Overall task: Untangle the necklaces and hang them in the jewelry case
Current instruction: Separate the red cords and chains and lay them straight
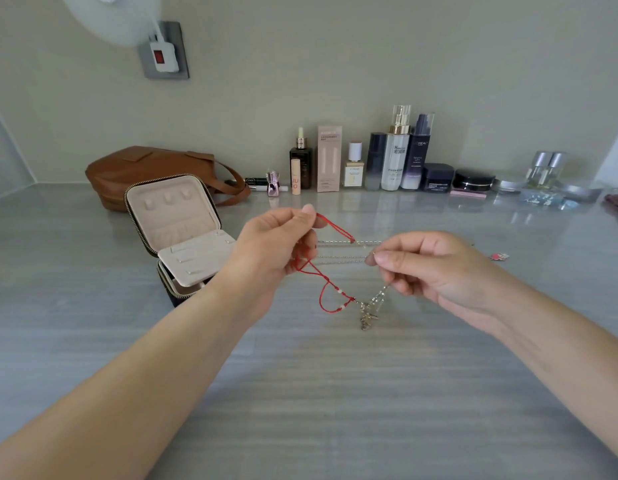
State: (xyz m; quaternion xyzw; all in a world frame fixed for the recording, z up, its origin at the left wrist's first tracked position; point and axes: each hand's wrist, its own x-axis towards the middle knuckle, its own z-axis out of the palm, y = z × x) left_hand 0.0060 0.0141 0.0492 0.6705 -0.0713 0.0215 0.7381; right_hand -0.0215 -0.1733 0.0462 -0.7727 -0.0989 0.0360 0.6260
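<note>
Untangling is the step in hand: the red cord necklace [335,227] and the silver chain [366,242] hang together in the air above the surface [300,393], stretched between both hands. They are knotted low down, where a pendant [367,315] dangles. The left hand [276,251] has its grip pinched on the red cord, and the right hand [439,271] has its grip pinched on the silver strands. Nothing hangs in the jewelry case [183,230] yet; it stands open to the left, with its lid hooks [167,199] bare. The next move probably calls for slackening the pull and feeding one loop back through the crossing by the pendant, since tension would tighten the knot. Behind the case lies a brown leather bag [145,168], and cosmetics bottles [394,157] line the wall. A small red item [499,256] lies to the right. None of these blocks the way to the case.
</note>
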